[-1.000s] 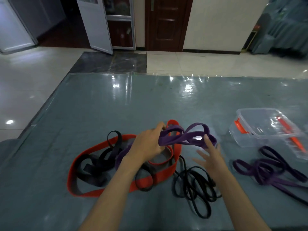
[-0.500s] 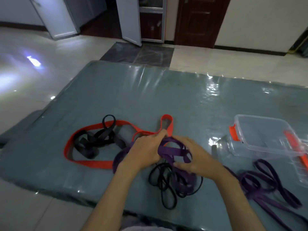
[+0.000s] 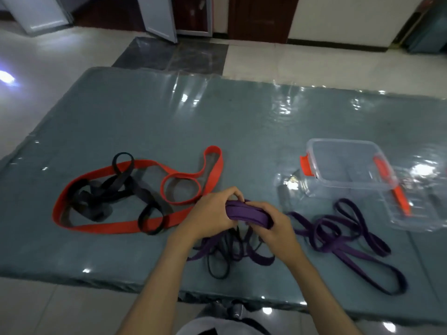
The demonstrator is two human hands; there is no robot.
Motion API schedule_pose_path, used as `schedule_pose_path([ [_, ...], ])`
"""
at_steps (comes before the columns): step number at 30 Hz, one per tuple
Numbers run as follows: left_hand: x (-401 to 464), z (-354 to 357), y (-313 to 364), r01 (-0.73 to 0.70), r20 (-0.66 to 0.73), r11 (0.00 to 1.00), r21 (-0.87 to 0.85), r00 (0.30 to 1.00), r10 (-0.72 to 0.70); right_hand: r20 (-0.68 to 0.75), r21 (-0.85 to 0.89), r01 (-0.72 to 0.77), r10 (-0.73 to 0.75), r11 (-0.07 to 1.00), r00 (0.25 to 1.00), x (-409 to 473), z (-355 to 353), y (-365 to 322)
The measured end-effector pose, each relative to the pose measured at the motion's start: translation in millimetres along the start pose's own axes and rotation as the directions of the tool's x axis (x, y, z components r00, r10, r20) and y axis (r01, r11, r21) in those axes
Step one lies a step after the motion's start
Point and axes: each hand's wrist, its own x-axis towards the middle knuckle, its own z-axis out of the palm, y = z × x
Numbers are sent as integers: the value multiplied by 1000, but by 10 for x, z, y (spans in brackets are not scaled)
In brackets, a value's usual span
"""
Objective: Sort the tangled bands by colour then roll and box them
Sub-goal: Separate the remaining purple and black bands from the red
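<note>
Tiled floor, pale and glossy, with dark doors and a white wall at the back. Grey-blue table under shiny clear film fills most of the view.

Both hands meet at centre front. Left hand has its fingers curled over the left end of a folded purple bundle; right hand wraps the right end, thumb on top. Bundle is held just above the table, and loose purple loops hang from it onto thin black bands lying below the hands.

Left of the hands: red band, one big loop plus smaller loops at its right end. Wide black bands lie tangled across and inside it, so red and black overlap there.

Right of the hands: purple pile, already apart from the other colours, sprawled toward the front edge.

Behind that pile: clear box, open top, with a red clip on its left wall. Its clear lid lies against the right side, with another red clip on it. Box contents: can't tell through the glare.
</note>
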Motion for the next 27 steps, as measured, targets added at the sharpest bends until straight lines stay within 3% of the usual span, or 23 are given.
schedule_pose_path([
  [4,285,332,34,-35,190,985,-171,980,68,-235,-40,-102,90,994,968,-131,-315,214],
  [9,569,710,210,-91,339,958,-271,923,184,-373,242,-170,253,955,893,-308,-746,356],
  [12,676,828,270,-31,417,938,-346,890,183,-434,405,-217,396,888,809,-370,-1043,515],
  [14,731,969,359,20,402,888,-459,896,188,-441,465,-255,472,848,763,-384,-1260,656],
  [18,937,1443,636,95,302,796,-598,946,115,-357,507,-327,541,797,762,-380,-1694,947],
  [23,1291,2112,854,173,173,801,-573,981,-88,-261,512,-403,584,759,769,-413,-2242,1356],
  [27,1411,2614,956,267,142,803,-533,964,-226,-204,433,-510,632,743,747,-448,-2572,1828],
])
